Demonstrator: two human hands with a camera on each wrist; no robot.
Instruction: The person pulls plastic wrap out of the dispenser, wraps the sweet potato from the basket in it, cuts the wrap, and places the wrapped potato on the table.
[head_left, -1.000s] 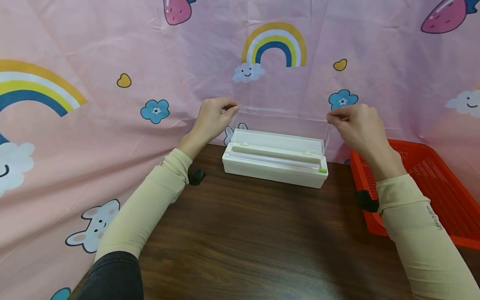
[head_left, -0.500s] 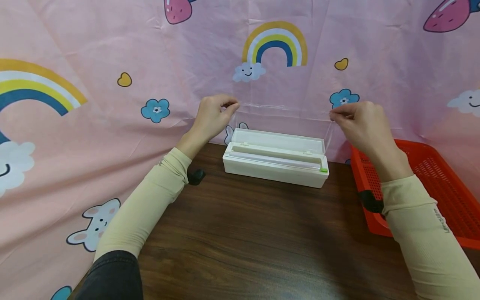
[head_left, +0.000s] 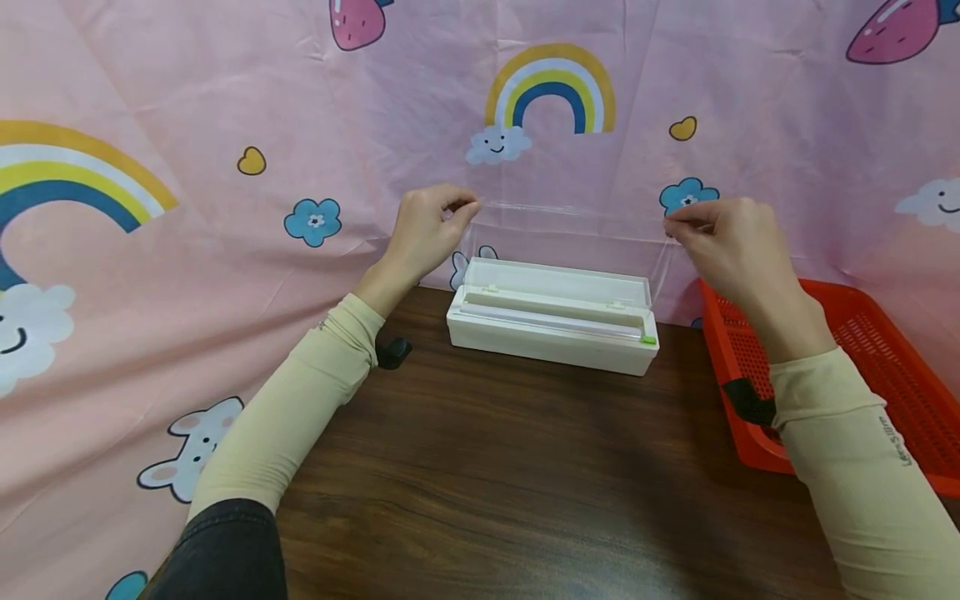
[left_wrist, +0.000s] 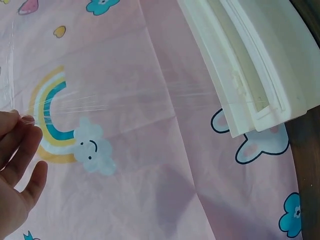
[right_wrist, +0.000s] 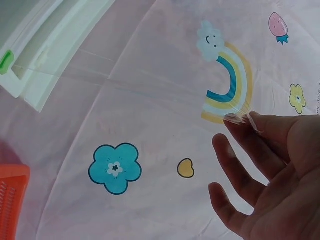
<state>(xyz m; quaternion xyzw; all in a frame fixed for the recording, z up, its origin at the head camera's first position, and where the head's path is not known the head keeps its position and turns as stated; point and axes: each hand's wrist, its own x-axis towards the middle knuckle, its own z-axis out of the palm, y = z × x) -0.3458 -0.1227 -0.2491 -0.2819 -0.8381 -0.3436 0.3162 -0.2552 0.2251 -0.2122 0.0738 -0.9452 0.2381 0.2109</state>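
Observation:
A clear sheet of plastic wrap (head_left: pixel 555 210) stretches between my two hands, above a long white dispenser box (head_left: pixel 551 348). My left hand (head_left: pixel 427 229) pinches its left corner between thumb and forefinger; in the left wrist view the film creases at those fingertips (left_wrist: pixel 25 120). My right hand (head_left: pixel 731 246) pinches the right corner, where the wrap bunches up in the right wrist view. From the raised edge the film runs down to the box. The box lid stands open at the back, and a green slider (head_left: pixel 648 340) sits at the right end of its front rail.
A red plastic basket (head_left: pixel 892 358) stands on the right, partly behind the right forearm. The dark wooden table (head_left: pixel 525 467) spreads in front of the box. A pink patterned cloth (head_left: pixel 375 108) hangs close behind the box.
Both hands have risen slightly, the right one also drifting a little rightward, with the wrap pinched throughout. The film's upper edge sits higher above the box, which has stayed in place.

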